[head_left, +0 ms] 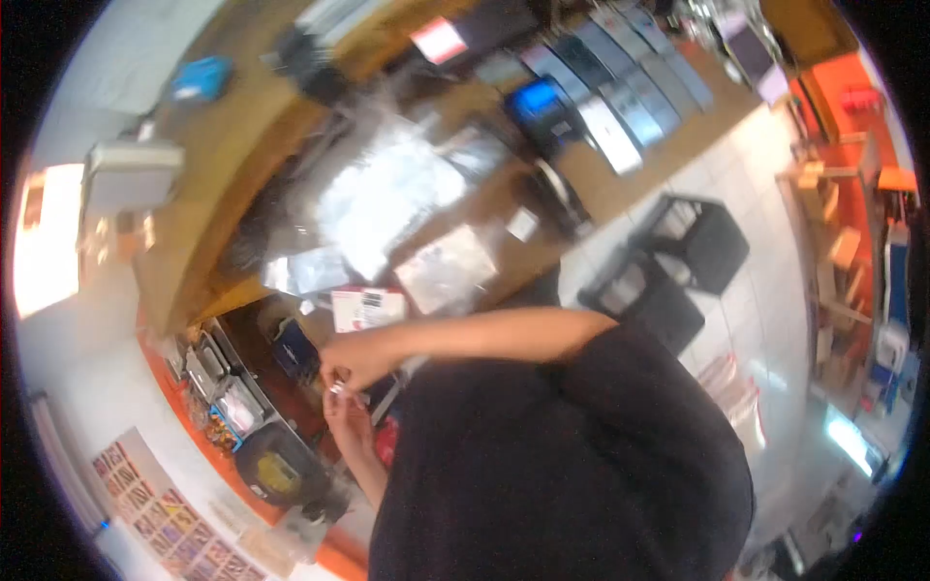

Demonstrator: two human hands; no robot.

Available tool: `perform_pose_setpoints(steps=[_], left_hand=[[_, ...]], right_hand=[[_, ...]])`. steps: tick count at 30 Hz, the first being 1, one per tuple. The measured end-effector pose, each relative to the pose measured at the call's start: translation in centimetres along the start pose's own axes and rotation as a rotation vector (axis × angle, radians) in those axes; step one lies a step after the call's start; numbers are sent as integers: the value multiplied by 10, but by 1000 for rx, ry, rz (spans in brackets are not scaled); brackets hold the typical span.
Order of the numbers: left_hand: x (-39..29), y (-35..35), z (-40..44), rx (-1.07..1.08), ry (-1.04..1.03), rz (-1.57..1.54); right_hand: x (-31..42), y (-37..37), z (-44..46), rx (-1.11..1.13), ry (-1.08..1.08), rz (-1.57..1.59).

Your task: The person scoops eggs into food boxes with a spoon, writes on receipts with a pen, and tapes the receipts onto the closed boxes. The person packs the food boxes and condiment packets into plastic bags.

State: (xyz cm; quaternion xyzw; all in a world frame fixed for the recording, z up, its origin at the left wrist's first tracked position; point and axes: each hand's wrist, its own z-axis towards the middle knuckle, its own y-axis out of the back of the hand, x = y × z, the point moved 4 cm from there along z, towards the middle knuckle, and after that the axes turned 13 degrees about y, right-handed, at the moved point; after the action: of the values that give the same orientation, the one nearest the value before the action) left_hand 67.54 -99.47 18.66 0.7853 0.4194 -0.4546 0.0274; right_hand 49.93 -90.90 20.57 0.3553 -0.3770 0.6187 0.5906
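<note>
My right hand reaches across my dark shirt towards the left, its fingers bent in a pinch. Just below it, my left hand comes up with its fingertips meeting those of the right. Between the fingers of both hands is a small whitish piece, too blurred to name. Beside the right hand lies a red and white box with a barcode at the counter's edge. A dark blue packet is to the left of the hands, lower down.
Clear plastic wrapping is heaped on the wooden counter. Rows of phone-like boxes lie farther along, near a device with a blue screen. Black stools stand on the tiled floor. A black bin sits at lower left.
</note>
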Motion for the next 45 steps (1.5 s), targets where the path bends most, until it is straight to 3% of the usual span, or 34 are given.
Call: perform_pose_setpoints(steps=[1, 2, 5, 7, 12, 14, 16, 18, 20, 22, 24, 25, 26, 27, 28, 30, 31, 33, 35, 39, 45], left_hand=[[7, 28, 4, -138, -9, -4], [8, 30, 7, -92, -18, -2], [32, 108, 19, 134, 7, -124], [16, 126, 16, 6, 39, 40], [-45, 178, 37, 78, 123, 55], [-52, 205, 63, 156, 97, -117], [-68, 235, 87, 29, 132, -217], [-84, 263, 125, 39, 44, -290], [-104, 302, 167, -171, -86, -269], [-117, 333, 226, -194, -166, -300], [-127, 365, 291, -276, -167, -97], [-132, 378, 326, -303, -308, 46], [-159, 382, 348, -418, -270, 222], [-183, 387, 364, -654, -334, 508], [-204, 390, 373, -581, -332, 533], [-215, 402, 431, -444, -290, 140], [-220, 405, 453, -417, -313, 140], [-223, 403, 493, -577, -477, 520], [-241, 389, 490, -481, -346, 572], [-157, 390, 517, -223, -179, 400], [-69, 355, 424, -157, 275, 369]], right_hand=[[-15, -9, 9, -42, 42, -95], [-22, -17, 21, -68, 104, -179], [-37, -40, 55, 71, -29, -138], [-46, -61, 82, 113, -124, -216], [-84, -91, 149, 20, -337, -444], [-93, -91, 182, 115, -341, -513], [-69, -94, 236, 162, -200, -691], [-44, -83, 284, 107, -225, -755], [-13, -63, 326, -98, -80, -1113], [-4, -45, 361, -195, -49, -1310], [-18, -28, 387, -231, -36, -1361], [-25, -23, 398, -199, 19, -1491], [-32, -18, 405, -137, 58, -1605], [-52, -5, 394, -247, 50, -1624], [-60, -11, 377, -210, -47, -1585], [-77, 1, 379, -302, 151, -1813], [-83, 5, 375, -247, 250, -1869], [-83, 6, 373, -195, 200, -1990], [-83, 9, 368, -184, 192, -2056], [-84, 7, 369, -168, 225, -2026], [-81, 6, 369, -156, 176, -2035]])
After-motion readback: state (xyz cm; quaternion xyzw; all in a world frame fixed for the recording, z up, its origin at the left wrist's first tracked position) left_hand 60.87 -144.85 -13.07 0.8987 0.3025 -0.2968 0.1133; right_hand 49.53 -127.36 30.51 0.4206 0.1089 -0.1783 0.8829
